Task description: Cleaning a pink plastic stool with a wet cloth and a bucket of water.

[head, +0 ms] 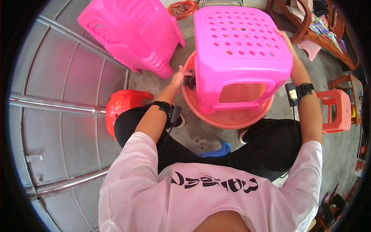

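A pink plastic stool with a perforated seat stands tilted in a round salmon-coloured plastic basin before me. My left hand is at the stool's left side, closed on a dark, crumpled cloth at the basin's rim. My right hand grips the far right edge of the stool's seat; part of its fingers is hidden behind the stool. The inside of the basin is largely covered by the stool.
Stacked pink stools stand at the upper left, beside a metal door. A red stool is by my left knee, an orange-red one to the right. A blue plastic object lies between my legs. A wooden bench holds clutter.
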`<state>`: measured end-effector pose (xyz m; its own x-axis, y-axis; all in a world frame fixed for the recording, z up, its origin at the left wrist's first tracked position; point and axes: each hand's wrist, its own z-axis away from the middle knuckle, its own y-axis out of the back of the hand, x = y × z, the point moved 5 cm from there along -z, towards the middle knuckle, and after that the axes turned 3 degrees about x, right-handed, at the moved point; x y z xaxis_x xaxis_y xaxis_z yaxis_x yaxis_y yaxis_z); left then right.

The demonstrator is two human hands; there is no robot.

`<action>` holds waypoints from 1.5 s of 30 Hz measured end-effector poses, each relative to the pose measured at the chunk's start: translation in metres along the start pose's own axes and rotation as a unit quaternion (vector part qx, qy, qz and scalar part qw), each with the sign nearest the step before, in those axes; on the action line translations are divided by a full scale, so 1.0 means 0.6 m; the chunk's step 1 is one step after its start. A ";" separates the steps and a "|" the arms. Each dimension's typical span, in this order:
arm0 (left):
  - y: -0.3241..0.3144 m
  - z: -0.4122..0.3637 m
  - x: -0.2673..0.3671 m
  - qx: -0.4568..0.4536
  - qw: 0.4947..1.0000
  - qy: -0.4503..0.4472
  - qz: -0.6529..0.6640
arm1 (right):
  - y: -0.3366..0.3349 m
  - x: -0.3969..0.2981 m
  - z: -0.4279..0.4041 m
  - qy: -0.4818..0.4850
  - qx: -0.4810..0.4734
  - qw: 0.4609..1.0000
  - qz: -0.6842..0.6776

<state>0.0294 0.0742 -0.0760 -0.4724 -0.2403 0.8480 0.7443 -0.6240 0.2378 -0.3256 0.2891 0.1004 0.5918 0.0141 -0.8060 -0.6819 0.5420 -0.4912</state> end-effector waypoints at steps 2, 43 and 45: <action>0.005 0.012 0.020 -0.001 1.000 -0.022 -0.014 | -0.012 -0.001 0.006 0.004 -0.013 1.000 -0.017; -0.063 0.328 0.627 -0.097 0.879 -0.459 -0.086 | -0.008 0.001 0.008 -0.003 -0.060 0.997 -0.040; -0.081 0.314 0.614 -0.157 0.892 -0.416 -0.079 | -0.023 0.012 0.004 -0.006 -0.078 0.996 -0.047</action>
<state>-0.0919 0.1559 0.3138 0.0513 0.4215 0.9054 0.4687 -0.8107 0.3509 -0.3108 0.2836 0.1021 0.6613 -0.0198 -0.7498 -0.6808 0.4039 -0.6111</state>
